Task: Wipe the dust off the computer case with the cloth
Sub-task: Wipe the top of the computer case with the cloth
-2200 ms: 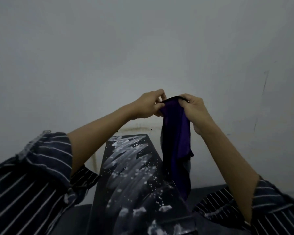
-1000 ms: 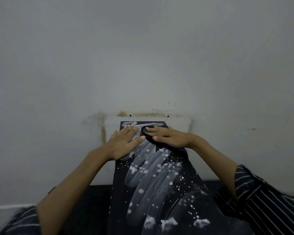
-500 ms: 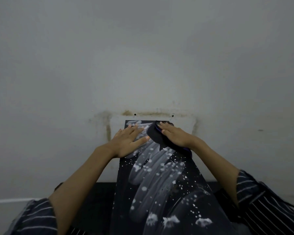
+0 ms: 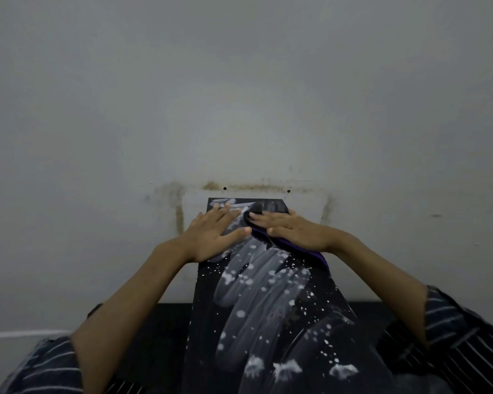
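Head cam, looking down the top panel of a black computer case (image 4: pixel 256 322) standing against a grey wall (image 4: pixel 239 95). Loads of white dust smeared in streaks and blobs along the panel, mostly untouched toward the near end.

Right hand (image 4: pixel 293 230) flat, fingers straight, pressing a dark purple cloth (image 4: pixel 302 250) onto the far right part of the panel, cloth edge trailing off the right side. Left hand (image 4: pixel 215 233) also flat and open, holding nothing, just resting on the far left of the panel beside the cloth.

Risks, probably: smearing the dust around instead of lifting it, given how thick it is. Dragging the bare left palm through streaks and spreading them. Pushing dust over the edge onto the striped sleeves (image 4: pixel 467 331) or down the sides. Leaning too hard could rock the case into the wall.
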